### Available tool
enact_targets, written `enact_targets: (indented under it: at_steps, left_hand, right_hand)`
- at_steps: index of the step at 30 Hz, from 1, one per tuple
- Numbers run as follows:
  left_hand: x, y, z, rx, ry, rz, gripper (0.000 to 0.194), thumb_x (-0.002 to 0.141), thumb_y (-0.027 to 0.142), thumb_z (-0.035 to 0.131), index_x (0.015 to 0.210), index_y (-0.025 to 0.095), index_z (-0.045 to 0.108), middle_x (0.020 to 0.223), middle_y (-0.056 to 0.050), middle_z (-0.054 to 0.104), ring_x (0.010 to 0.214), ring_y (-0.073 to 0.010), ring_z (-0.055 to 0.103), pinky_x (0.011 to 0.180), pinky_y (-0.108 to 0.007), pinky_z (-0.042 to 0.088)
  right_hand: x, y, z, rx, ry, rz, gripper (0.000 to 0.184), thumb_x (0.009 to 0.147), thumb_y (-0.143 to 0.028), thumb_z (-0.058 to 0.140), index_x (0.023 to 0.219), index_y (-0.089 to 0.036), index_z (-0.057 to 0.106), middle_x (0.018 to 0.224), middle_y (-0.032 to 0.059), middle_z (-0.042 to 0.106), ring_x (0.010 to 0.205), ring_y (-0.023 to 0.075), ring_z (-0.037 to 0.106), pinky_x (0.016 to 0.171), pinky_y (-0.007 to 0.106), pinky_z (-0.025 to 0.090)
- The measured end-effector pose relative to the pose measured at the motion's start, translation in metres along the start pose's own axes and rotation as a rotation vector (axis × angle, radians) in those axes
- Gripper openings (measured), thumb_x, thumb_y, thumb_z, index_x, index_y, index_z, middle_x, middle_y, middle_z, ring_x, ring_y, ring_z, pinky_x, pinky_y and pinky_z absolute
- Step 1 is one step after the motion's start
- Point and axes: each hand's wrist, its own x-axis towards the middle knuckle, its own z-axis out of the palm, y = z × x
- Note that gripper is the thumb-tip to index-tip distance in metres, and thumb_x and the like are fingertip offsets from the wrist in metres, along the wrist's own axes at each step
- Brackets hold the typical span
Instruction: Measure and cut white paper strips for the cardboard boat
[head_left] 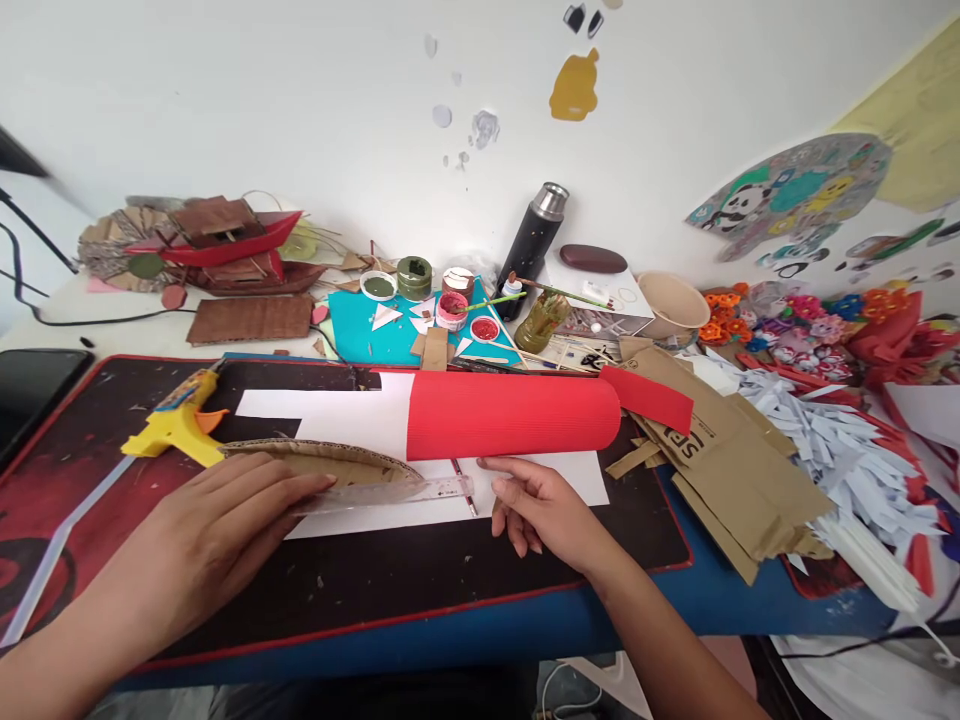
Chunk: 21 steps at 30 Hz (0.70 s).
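- Over the dark mat (360, 600), the left hand's (225, 515) fingers are clamped on the left end of a clear ruler (405, 491), against a curved cardboard piece (330, 462).
- Just beside the ruler's other end, the right hand's (547, 510) thumb and index finger stand apart, the rest curled.
- Behind them, a red corrugated roll (517, 415) lies on white paper (570, 485), near a pencil (471, 504).

The roll (514, 415) is bright red with fine parallel lines, the paper (360, 415) plain white. The cardboard (322, 461) is tan, the ruler (448, 488) clear with dark markings. The glue gun (174, 425) is yellow (its trigger (213, 420) pops in orange). The mat (420, 580) wears 2 colours, black and red; the flask (531, 245) is black with a silver cap (553, 200), the shredded strips (862, 445) white.
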Motion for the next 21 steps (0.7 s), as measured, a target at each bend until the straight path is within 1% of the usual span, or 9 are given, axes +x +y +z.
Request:
enact_targets:
  at_steps: [4,6,8,10,11,13,17,19,21]
  left_hand:
    - [-0.001,0.002,0.004,-0.006,-0.002,0.000,0.025,0.113,0.021,0.046,0.123,0.018,0.068,0.099,-0.005,0.078,0.088,-0.0189,0.072,0.086,-0.032,0.054]
    - [-0.002,0.003,0.006,-0.012,-0.012,-0.023,0.025,0.113,0.021,0.048,0.127,0.018,0.068,0.100,-0.005,0.077,0.089,-0.0190,0.072,0.087,-0.032,0.054]
    - [-0.005,0.003,0.010,-0.021,-0.037,-0.038,0.026,0.112,0.020,0.050,0.130,0.019,0.068,0.101,-0.004,0.077,0.089,-0.0191,0.072,0.087,-0.033,0.054]
    - [-0.009,0.003,0.013,-0.023,-0.051,-0.034,0.027,0.110,0.019,0.050,0.130,0.021,0.069,0.101,-0.004,0.077,0.088,-0.0197,0.072,0.085,-0.033,0.054]
    - [-0.010,0.002,0.015,-0.019,-0.053,-0.032,0.028,0.110,0.019,0.050,0.130,0.021,0.070,0.101,-0.004,0.077,0.088,-0.0202,0.071,0.083,-0.033,0.054]
    - [-0.013,0.002,0.019,-0.010,-0.052,-0.034,0.028,0.110,0.019,0.050,0.129,0.020,0.069,0.101,-0.005,0.076,0.088,-0.0211,0.071,0.081,-0.034,0.054]
    - [-0.016,0.002,0.023,-0.016,-0.066,-0.055,0.028,0.109,0.017,0.051,0.130,0.021,0.069,0.101,-0.004,0.075,0.086,-0.0204,0.069,0.081,-0.033,0.054]
    - [-0.017,0.001,0.023,-0.015,-0.074,-0.055,0.028,0.108,0.017,0.052,0.131,0.021,0.069,0.100,-0.005,0.074,0.086,-0.0206,0.068,0.080,-0.033,0.054]
    - [-0.018,0.000,0.021,-0.015,-0.073,-0.053,0.029,0.108,0.018,0.052,0.132,0.021,0.069,0.100,-0.005,0.074,0.086,-0.0210,0.068,0.080,-0.034,0.053]
  right_hand:
    - [0.007,-0.004,0.001,-0.041,0.101,-0.093,0.077,0.098,-0.063,0.067,0.158,-0.015,0.058,0.076,-0.0012,0.072,0.043,0.0110,0.051,0.043,0.026,0.034]
    - [0.011,-0.005,0.003,-0.127,0.156,-0.151,0.069,0.101,-0.057,0.064,0.156,-0.016,0.060,0.076,-0.0016,0.070,0.047,0.0122,0.051,0.050,0.028,0.039]
    - [0.014,-0.005,0.005,-0.300,0.204,-0.213,0.057,0.103,-0.050,0.063,0.150,-0.017,0.067,0.077,-0.0004,0.070,0.059,0.0161,0.059,0.060,0.031,0.045]
    - [0.015,-0.005,0.009,-0.513,0.235,-0.256,0.046,0.104,-0.044,0.065,0.141,-0.019,0.073,0.080,0.0018,0.072,0.070,0.0203,0.065,0.069,0.033,0.047]
    - [0.015,-0.006,0.011,-0.607,0.241,-0.264,0.043,0.104,-0.043,0.066,0.138,-0.019,0.075,0.081,0.0024,0.073,0.073,0.0216,0.066,0.070,0.034,0.047]
    - [0.015,-0.010,0.015,-0.745,0.243,-0.255,0.039,0.103,-0.044,0.070,0.134,-0.021,0.076,0.083,0.0026,0.075,0.072,0.0223,0.066,0.070,0.034,0.045]
    - [0.015,-0.017,0.025,-0.944,0.251,-0.232,0.037,0.101,-0.045,0.078,0.128,-0.021,0.075,0.083,0.0024,0.076,0.074,0.0247,0.069,0.067,0.032,0.040]
    - [0.015,-0.018,0.029,-1.011,0.246,-0.240,0.033,0.101,-0.045,0.078,0.124,-0.021,0.075,0.082,0.0024,0.077,0.076,0.0256,0.070,0.065,0.032,0.037]
    - [0.015,-0.018,0.030,-1.029,0.240,-0.256,0.026,0.104,-0.042,0.075,0.121,-0.022,0.074,0.082,0.0021,0.078,0.077,0.0255,0.071,0.065,0.032,0.036]
